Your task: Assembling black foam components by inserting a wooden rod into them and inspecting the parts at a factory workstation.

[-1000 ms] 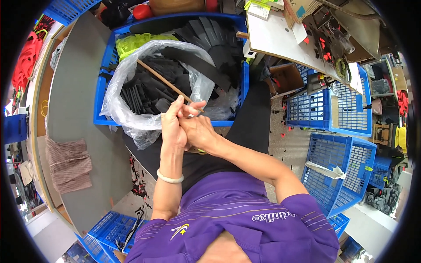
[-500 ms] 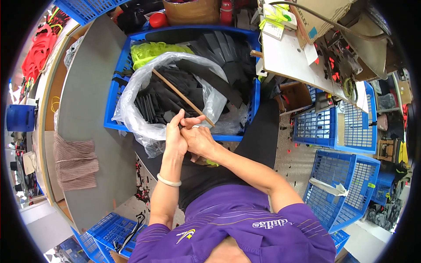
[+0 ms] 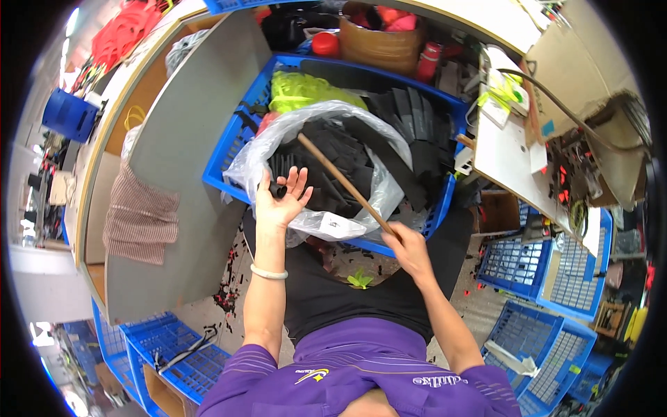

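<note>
My right hand (image 3: 408,251) is closed round the lower end of a thin wooden stick (image 3: 342,181), which slants up and left across a clear plastic bag (image 3: 243,158). Many flat black strips (image 3: 330,156) fill the bag. Over the bag's near left rim is my left hand (image 3: 279,205), palm up and fingers loosely spread. A short black tube-like piece (image 3: 278,190) rests between its thumb and fingers. The bag sits inside a blue plastic crate (image 3: 217,169), beside yellow-green material (image 3: 306,90) and longer black strips (image 3: 410,125).
A grey board (image 3: 187,139) with a checked cloth (image 3: 142,215) stands at the left. On the right are a white worktop (image 3: 504,156) and several blue crates (image 3: 511,260). Behind the crate stand a brown round container (image 3: 379,38) and a red bottle (image 3: 429,61).
My hands were together over the bag's near rim and have parted. My right hand has moved right and taken the stick's lower end. The view has shifted, so the crate appears farther right.
</note>
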